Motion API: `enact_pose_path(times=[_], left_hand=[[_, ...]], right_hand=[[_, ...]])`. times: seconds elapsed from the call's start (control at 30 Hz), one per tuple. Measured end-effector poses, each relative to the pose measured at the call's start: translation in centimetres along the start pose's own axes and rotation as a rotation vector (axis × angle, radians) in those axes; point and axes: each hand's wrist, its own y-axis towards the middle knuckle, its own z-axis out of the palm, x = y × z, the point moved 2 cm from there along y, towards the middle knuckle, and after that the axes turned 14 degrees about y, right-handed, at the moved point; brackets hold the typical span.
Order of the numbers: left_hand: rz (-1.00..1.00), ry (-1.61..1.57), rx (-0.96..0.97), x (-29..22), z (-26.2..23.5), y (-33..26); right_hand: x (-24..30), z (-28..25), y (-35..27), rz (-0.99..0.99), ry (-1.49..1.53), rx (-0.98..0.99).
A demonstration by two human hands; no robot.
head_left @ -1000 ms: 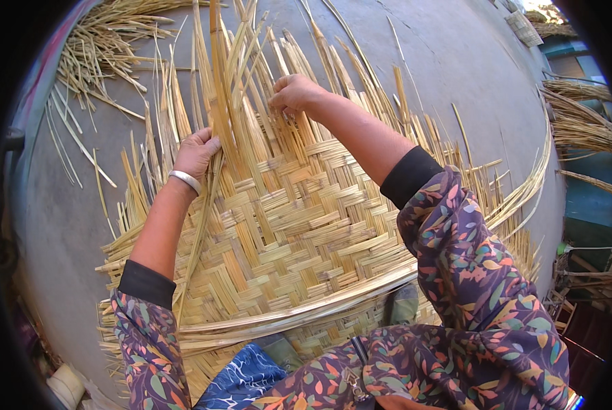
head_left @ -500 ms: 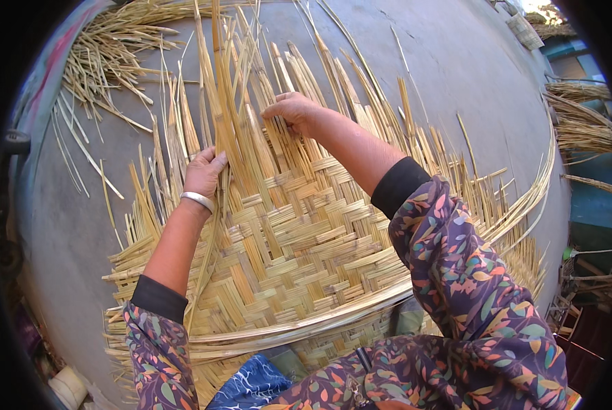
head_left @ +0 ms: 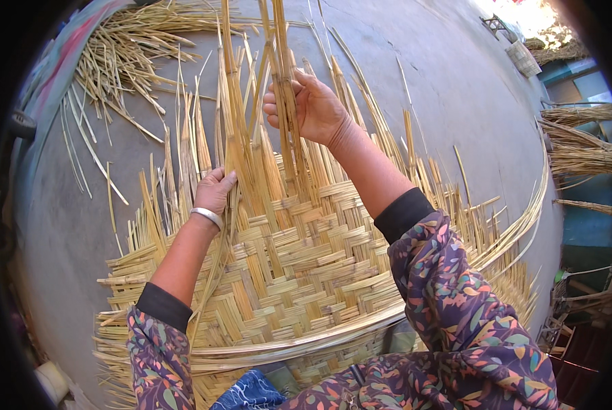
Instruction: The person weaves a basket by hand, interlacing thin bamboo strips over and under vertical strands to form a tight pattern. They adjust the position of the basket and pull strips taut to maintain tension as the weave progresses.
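Observation:
A half-woven mat of flat straw-coloured reed strips (head_left: pixel 299 253) lies before me in a zigzag weave, its loose strip ends fanning out at the far side and the edges. My right hand (head_left: pixel 314 109) has its fingers curled round a bundle of upright reed strips (head_left: pixel 282 68), lifted above the weave. To its left, my left hand (head_left: pixel 214 191), with a silver bangle at the wrist, closes on more reed strips (head_left: pixel 234 130) that stand up from the mat. The left fingertips are partly hidden behind these strips.
A pile of loose reeds (head_left: pixel 125 51) lies on the grey floor (head_left: pixel 449 75) at the far left. Bundled reeds (head_left: pixel 582 147) are stacked along the right side. Long bent strips (head_left: pixel 524 219) curve out from the mat's right edge. A white container (head_left: pixel 52 381) stands at the lower left.
My right hand has taken hold of a bundle of reed strips and raised it from the weave. My left hand keeps its grip, a little lower in the picture as the view shifted.

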Motion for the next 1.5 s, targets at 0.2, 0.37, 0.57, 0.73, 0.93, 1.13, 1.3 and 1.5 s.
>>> enact_pose_path(times=[0.2,0.37,0.57,0.73,0.93,1.13,1.3,1.5], left_hand=[[0.022,-0.074,0.067,-0.5,0.2,-0.4],[0.026,-0.051,0.056,-0.8,0.1,-0.8],[0.011,0.048,0.139,-1.5,-0.1,-0.2],[-0.102,0.121,0.197,-2.2,-0.1,0.4],[-0.115,0.089,0.123,-1.7,-0.1,0.4],[-0.035,-0.007,0.113,-0.4,-0.4,0.8],[-0.05,0.072,0.064,-0.4,-0.1,0.9],[-0.102,0.031,0.056,-0.3,-0.1,0.8]], right_hand=[[-1.4,-1.5,0.8,0.286,-0.188,-0.218],[-2.0,-1.1,0.5,0.242,-0.199,-0.236],[-2.1,-2.0,0.3,0.31,-0.122,-0.184],[-2.0,-2.2,0.2,0.315,-0.034,-0.099],[-2.4,-2.4,0.1,0.269,-0.08,-0.255],[-2.2,-2.6,-0.4,0.273,-0.06,-0.242],[-2.6,-3.1,-1.5,0.171,0.084,-0.063],[-1.7,-0.4,-2.2,-0.006,0.051,0.159]])
